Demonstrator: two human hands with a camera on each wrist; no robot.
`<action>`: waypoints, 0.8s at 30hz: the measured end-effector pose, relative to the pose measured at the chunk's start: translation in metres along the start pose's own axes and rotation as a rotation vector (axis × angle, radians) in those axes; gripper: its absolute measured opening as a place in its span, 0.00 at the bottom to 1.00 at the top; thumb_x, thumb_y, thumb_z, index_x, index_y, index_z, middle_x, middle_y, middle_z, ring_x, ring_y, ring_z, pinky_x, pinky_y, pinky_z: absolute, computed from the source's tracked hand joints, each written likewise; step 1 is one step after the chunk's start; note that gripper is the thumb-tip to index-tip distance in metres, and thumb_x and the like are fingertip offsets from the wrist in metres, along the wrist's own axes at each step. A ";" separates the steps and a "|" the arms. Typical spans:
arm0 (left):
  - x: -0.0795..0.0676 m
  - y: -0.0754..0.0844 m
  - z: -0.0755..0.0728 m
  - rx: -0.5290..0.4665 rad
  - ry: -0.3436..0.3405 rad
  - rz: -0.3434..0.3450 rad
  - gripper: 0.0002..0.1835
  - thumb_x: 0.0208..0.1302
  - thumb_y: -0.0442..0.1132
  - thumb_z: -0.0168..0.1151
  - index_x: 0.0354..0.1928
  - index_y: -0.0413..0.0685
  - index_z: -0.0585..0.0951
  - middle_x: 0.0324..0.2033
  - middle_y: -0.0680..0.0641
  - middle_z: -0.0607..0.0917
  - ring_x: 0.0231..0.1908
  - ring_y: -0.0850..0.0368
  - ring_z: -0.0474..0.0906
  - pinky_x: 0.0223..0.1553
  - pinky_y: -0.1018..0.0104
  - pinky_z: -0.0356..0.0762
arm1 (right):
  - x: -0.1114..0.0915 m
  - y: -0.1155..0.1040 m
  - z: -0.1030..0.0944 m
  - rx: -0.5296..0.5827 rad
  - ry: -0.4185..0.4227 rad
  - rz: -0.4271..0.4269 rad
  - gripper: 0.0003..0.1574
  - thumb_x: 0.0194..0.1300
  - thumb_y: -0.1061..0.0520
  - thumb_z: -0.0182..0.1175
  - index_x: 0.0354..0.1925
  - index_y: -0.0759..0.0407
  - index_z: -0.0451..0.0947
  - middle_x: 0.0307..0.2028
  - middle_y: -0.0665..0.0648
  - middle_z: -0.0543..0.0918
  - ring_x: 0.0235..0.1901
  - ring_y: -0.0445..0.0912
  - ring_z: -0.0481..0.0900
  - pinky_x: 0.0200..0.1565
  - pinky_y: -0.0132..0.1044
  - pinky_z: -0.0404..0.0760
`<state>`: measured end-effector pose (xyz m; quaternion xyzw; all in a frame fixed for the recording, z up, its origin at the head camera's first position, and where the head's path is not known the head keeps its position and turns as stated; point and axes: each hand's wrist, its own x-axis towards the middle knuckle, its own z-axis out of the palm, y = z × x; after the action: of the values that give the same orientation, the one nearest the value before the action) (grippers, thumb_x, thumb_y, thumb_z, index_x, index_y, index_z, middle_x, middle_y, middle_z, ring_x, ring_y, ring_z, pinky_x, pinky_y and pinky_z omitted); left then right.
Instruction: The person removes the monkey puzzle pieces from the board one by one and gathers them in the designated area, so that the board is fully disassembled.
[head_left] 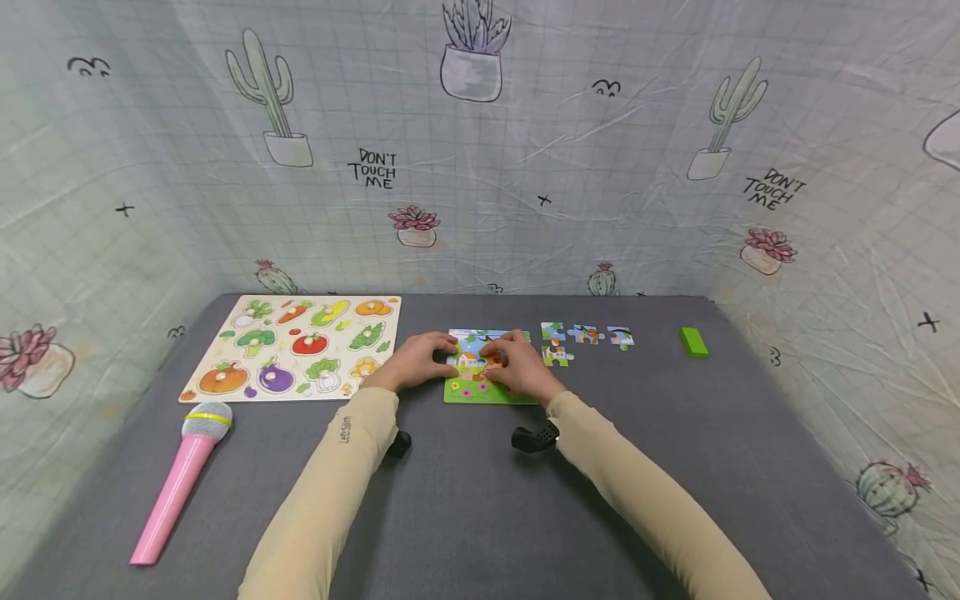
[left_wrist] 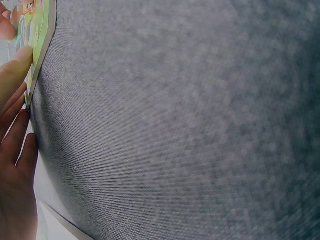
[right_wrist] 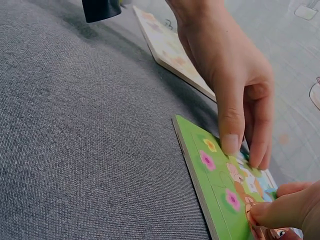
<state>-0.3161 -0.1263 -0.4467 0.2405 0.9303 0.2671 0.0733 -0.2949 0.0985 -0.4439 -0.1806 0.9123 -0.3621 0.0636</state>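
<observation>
Fingers (right_wrist: 231, 127) on puzzle (head_left: 491, 396), 4 loose pieces (head_left: 586, 334), head view only

Soft, even light, faint shadows; in the left-wrist view the table (left_wrist: 210, 120) blurs and darkens away from the fingers (left_wrist: 14, 139).

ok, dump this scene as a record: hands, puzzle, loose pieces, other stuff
left hand: touching puzzle, left side
right hand: thumb and fingers on puzzle
loose pieces: four, right of puzzle
veg board: left of puzzle
mic: pink handle, nearer than veg board
block: green, right of loose pieces
</observation>
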 end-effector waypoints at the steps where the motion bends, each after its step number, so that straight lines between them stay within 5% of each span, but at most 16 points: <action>1: 0.000 0.000 0.000 0.004 -0.001 0.002 0.24 0.61 0.45 0.70 0.57 0.41 0.81 0.64 0.45 0.74 0.67 0.46 0.65 0.70 0.51 0.62 | 0.000 0.000 0.000 -0.002 0.006 -0.008 0.18 0.64 0.60 0.66 0.53 0.58 0.82 0.51 0.60 0.68 0.37 0.50 0.69 0.40 0.42 0.73; 11: 0.001 -0.001 0.001 0.011 -0.001 0.014 0.24 0.62 0.45 0.69 0.57 0.41 0.81 0.64 0.44 0.74 0.67 0.45 0.65 0.70 0.51 0.61 | -0.002 0.004 -0.004 0.021 -0.035 0.023 0.20 0.66 0.61 0.64 0.57 0.57 0.80 0.54 0.61 0.68 0.38 0.49 0.68 0.36 0.38 0.72; 17: 0.001 -0.002 0.001 0.011 0.002 0.017 0.24 0.62 0.45 0.69 0.57 0.41 0.81 0.64 0.44 0.74 0.67 0.45 0.65 0.70 0.51 0.61 | -0.002 0.007 -0.008 -0.005 -0.055 -0.015 0.23 0.66 0.63 0.62 0.60 0.58 0.78 0.50 0.60 0.76 0.35 0.48 0.73 0.30 0.36 0.76; 24: -0.001 -0.002 0.003 -0.006 0.009 0.007 0.25 0.62 0.46 0.69 0.58 0.41 0.81 0.64 0.45 0.74 0.67 0.46 0.64 0.70 0.51 0.61 | -0.004 0.008 -0.008 -0.024 -0.048 -0.039 0.23 0.67 0.62 0.60 0.60 0.56 0.78 0.54 0.59 0.73 0.41 0.49 0.72 0.39 0.40 0.76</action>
<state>-0.3157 -0.1271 -0.4503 0.2425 0.9290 0.2711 0.0686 -0.2955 0.1104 -0.4434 -0.2075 0.9111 -0.3479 0.0763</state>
